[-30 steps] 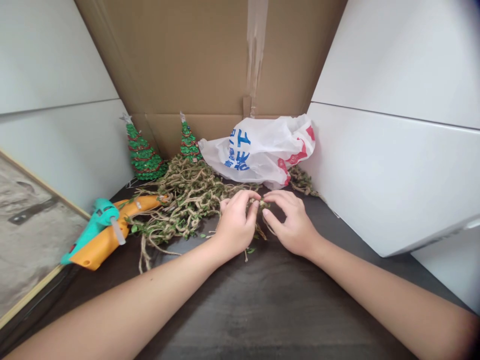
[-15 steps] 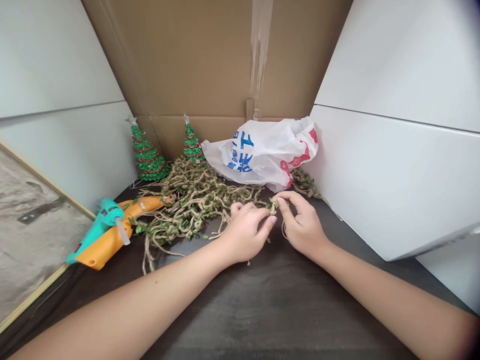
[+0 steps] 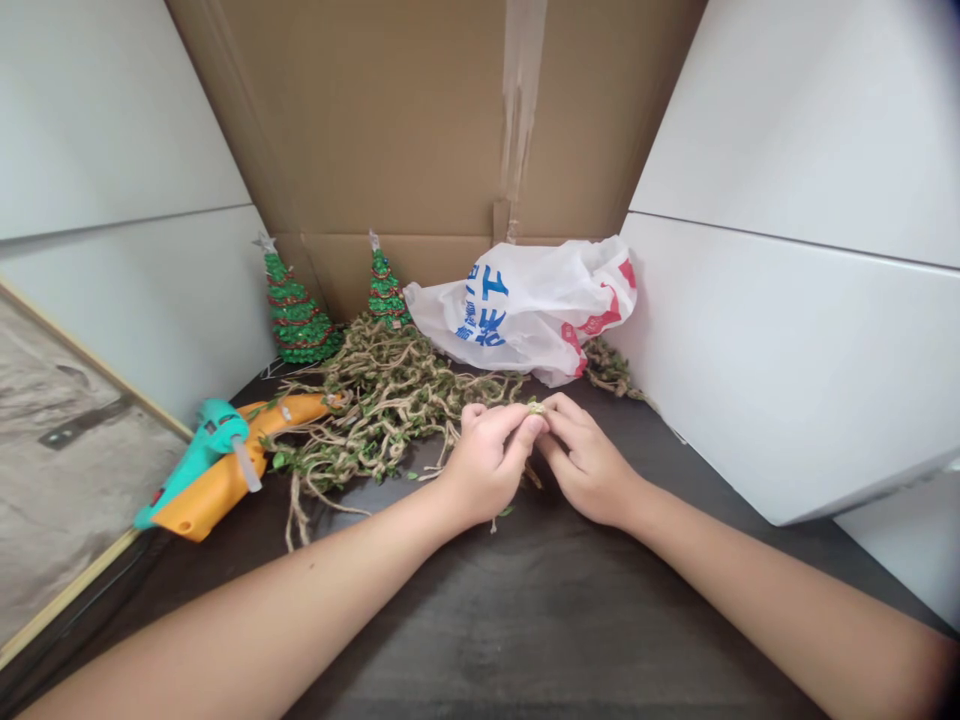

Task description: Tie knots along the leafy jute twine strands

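My left hand (image 3: 486,462) and my right hand (image 3: 586,457) meet at the middle of a dark table (image 3: 525,620). Both pinch the same short end of a jute cord with small green leaves (image 3: 535,409), fingertips pressed together around it. That cord comes from a tangled heap of leafy jute vine (image 3: 375,400) lying just left of my hands. A few strands hang under my left palm.
A teal and orange glue gun (image 3: 210,465) lies at the left. Two small green sequin trees (image 3: 294,312) stand at the back beside a white printed plastic bag (image 3: 525,305). Cardboard (image 3: 420,130) closes the back, white panels (image 3: 787,330) the sides; a framed board (image 3: 52,460) leans left.
My hands have drawn closer together. The right fingers, spread at first, have closed into a pinch meeting the left fingertips on the cord end. The view shifted slightly.
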Motion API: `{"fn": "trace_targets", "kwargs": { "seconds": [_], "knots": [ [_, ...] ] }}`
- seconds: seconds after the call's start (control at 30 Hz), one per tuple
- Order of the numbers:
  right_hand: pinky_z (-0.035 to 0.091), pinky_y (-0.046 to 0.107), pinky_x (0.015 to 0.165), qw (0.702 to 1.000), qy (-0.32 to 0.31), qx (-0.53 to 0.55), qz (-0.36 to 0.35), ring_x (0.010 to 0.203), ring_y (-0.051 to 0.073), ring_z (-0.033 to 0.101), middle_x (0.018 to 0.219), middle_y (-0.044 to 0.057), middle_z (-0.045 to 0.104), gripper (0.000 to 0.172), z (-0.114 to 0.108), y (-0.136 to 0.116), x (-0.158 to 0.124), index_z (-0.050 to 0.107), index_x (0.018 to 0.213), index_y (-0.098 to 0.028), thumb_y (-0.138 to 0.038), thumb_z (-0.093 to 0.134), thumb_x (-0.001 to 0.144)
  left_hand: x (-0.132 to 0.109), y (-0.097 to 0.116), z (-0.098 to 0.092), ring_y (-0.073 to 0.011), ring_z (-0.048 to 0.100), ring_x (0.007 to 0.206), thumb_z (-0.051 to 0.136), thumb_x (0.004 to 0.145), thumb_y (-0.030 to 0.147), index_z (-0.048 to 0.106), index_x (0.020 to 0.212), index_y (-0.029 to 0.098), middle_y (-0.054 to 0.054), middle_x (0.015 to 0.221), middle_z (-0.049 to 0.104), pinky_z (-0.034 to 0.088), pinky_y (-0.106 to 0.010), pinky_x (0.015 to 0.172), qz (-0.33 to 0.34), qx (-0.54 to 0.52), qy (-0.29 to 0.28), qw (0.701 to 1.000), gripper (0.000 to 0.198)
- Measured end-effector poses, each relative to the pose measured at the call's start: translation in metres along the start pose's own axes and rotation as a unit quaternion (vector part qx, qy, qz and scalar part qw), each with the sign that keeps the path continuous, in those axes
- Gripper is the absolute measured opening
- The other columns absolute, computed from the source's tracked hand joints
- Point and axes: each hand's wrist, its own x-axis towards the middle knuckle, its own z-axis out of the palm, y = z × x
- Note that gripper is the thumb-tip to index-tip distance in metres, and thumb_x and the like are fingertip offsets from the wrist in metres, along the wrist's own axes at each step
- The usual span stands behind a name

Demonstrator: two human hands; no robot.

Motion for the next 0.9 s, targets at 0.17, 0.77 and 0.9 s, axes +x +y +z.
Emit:
{"fn": "trace_targets", "kwargs": {
  "seconds": [0.17, 0.77, 0.9],
  "knots": [
    [0.041, 0.04, 0.087, 0.997, -0.017, -0.072, -0.009, 0.093, 0.02, 0.055, 0.098, 0.005, 0.06, 0.016, 0.001, -0.001, 0.0, 0.058, 0.101, -0.022, -0.024, 0.041, 0.103, 0.002, -0.001, 0.001, -0.015, 0.06, 0.074, 0.038, 0.105, 0.033, 0.062, 0.091, 0.021, 0.001, 0.076, 0.065, 0.038, -0.035, 0.082, -0.022, 0.001, 0.041, 0.999, 0.031],
    [0.042, 0.033, 0.071, 0.997, -0.008, 0.027, -0.076, 0.077, 0.017, 0.048, 0.08, 0.002, 0.049, 0.022, -0.006, -0.01, -0.003, 0.047, 0.078, -0.021, -0.017, 0.04, 0.098, 0.001, 0.002, 0.001, -0.0142, 0.054, 0.07, 0.036, 0.104, 0.033, 0.045, 0.072, 0.019, 0.002, 0.071, 0.059, 0.033, -0.036, 0.08, -0.028, 0.109, -0.001, 0.994, 0.036],
    [0.041, 0.032, 0.067, 0.995, 0.02, 0.052, -0.078, 0.072, 0.017, 0.047, 0.077, 0.002, 0.047, 0.023, -0.008, -0.011, -0.004, 0.046, 0.077, -0.021, -0.021, 0.04, 0.099, 0.002, 0.002, 0.001, -0.0151, 0.056, 0.073, 0.035, 0.104, 0.033, 0.048, 0.075, 0.019, 0.003, 0.072, 0.06, 0.032, -0.037, 0.081, -0.035, 0.12, -0.013, 0.992, 0.035]
  ]
}}
